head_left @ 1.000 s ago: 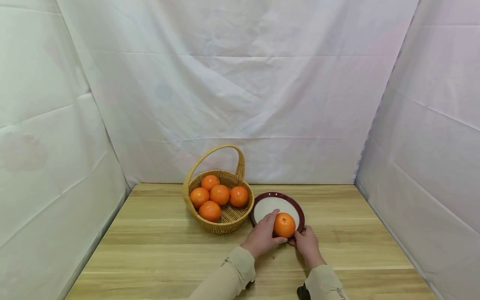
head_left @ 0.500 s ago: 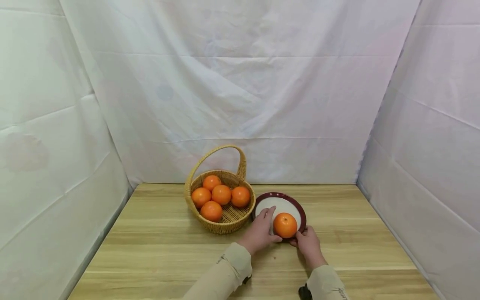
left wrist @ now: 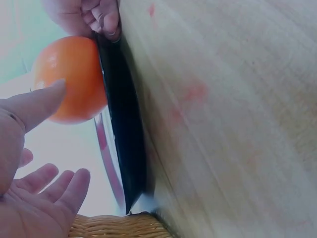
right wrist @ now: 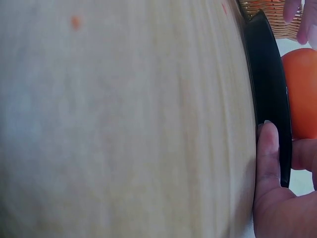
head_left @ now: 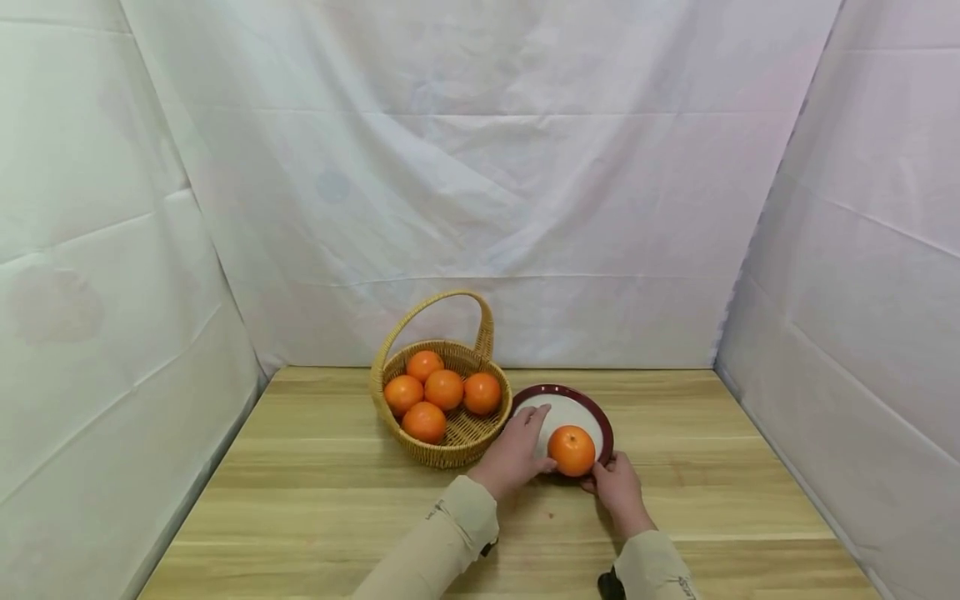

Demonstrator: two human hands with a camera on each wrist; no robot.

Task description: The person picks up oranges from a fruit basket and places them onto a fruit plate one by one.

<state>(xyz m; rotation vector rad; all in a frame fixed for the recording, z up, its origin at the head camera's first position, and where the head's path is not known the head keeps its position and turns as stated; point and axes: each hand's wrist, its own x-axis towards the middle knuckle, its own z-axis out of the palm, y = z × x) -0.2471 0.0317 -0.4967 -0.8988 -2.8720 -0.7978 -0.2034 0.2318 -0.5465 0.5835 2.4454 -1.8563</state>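
An orange (head_left: 572,451) sits on the near part of a white plate (head_left: 542,403) with a dark red rim. My left hand (head_left: 513,450) is at the orange's left, fingers spread and relaxed over the plate's left side. In the left wrist view its thumb (left wrist: 42,104) overlaps the orange; whether it touches cannot be told. My right hand (head_left: 619,492) pinches the plate's near right rim, thumb above and fingers beneath. The plate's black underside (right wrist: 270,74) shows in the right wrist view.
A wicker basket (head_left: 442,456) with a tall handle stands just left of the plate, holding several oranges (head_left: 424,422). A wooden table (head_left: 315,500) lies beneath everything. White cloth (head_left: 480,192) hangs behind and at both sides.
My left hand has loosened from the orange and drawn off to the left. The orange stays on the plate. My right hand keeps its hold on the rim.
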